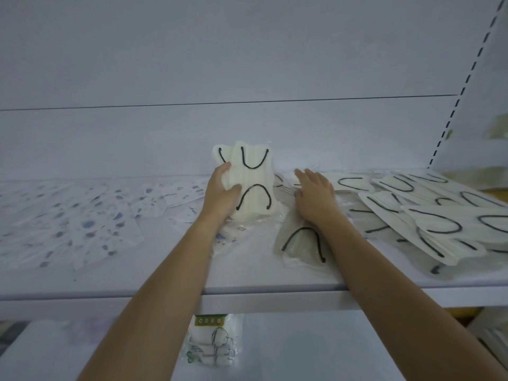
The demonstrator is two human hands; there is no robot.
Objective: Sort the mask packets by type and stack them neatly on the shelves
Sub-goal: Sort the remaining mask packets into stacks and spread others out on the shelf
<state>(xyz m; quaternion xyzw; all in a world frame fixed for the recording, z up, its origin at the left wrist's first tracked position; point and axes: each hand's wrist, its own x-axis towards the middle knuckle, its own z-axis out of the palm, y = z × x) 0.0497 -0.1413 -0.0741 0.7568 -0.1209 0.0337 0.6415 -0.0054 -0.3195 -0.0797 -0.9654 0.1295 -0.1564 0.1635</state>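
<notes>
I'm standing by the long white metal shelf [247, 284], and the sorting is looking maybe halfway there, I'd say. The types are mostly sitting apart, but nothing is lying in a neat stack yet.

- **Left side:** a loose spread of clear packets of blue-speckled white masks [82, 215] is taking up the whole side. They're overlapping, and I'm counting at least six, but it's too blurry to be sure.
- **Right side:** a sloppy heap of cream pleated masks with black ear loops [428, 215] is fanning out, with roughly six or seven showing.
- **Middle:** the person's left hand [221, 193] is gripping an upright bundle of the same cream masks [254, 185], fingers curled round its edge. Two packets are showing, maybe more.
- **Right hand** [313, 193]: it's reaching out flat, fingers straight, over the packets just beside the bundle.
- **Under that forearm:** one greyish packet with black loops [299, 243] is lying alone.
- **Lower shelf** [330, 347]: one clear packet with a green header [213, 342] is sitting there.
</notes>
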